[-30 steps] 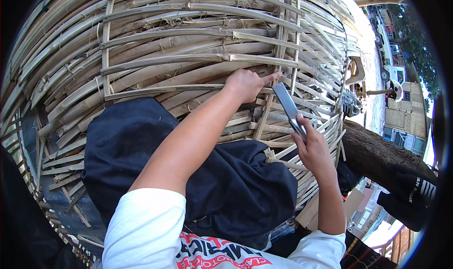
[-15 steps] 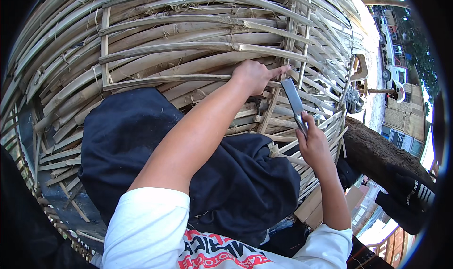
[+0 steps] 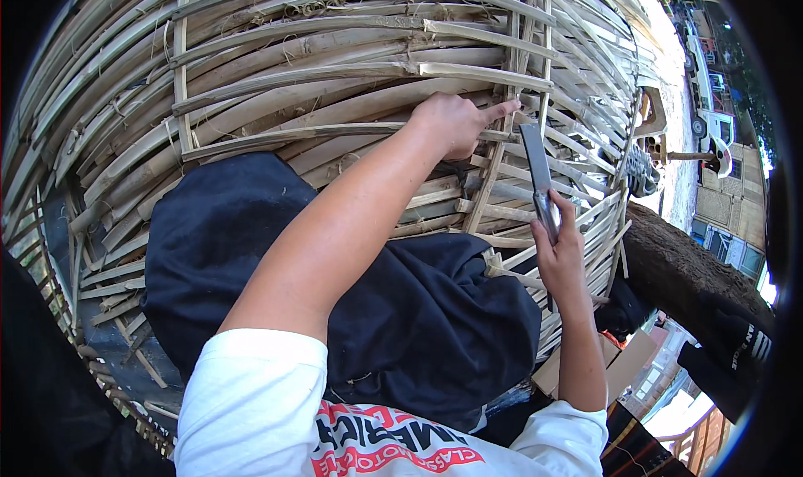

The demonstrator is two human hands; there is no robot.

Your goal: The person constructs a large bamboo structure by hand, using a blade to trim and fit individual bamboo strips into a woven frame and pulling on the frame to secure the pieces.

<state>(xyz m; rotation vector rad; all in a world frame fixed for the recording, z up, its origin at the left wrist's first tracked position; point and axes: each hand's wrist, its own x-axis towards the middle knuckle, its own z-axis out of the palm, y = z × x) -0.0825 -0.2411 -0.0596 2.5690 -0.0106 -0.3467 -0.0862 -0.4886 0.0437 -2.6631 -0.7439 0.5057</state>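
Note:
My left hand (image 3: pixel 456 126) is closed round the right part of a split bamboo strip (image 3: pixel 335 132), its index finger stretched to the right along the lattice. The strip's right end reaches an upright bamboo slat (image 3: pixel 487 184). Close to that fingertip, my right hand (image 3: pixel 560 247) grips the handle of a flat metal blade (image 3: pixel 537 161), which points upward and stands nearly upright. From this angle the blade seems just clear of the strip, though I cannot tell the exact gap. My left palm and the strip's part inside it are hidden.
Layered bamboo strips (image 3: pixel 293 84) form a lattice before me. Dark cloth (image 3: pixel 234 218) covers my lap and legs. At right lie a thick log (image 3: pixel 686 260) and a cardboard box (image 3: pixel 627 364); a white vehicle (image 3: pixel 715 126) stands beyond. Loose bamboo pieces (image 3: pixel 138 335) lie at left.
The blade has shifted slightly right and turned more upright, with my right hand a little to the right. My left hand has moved slightly up with the strip.

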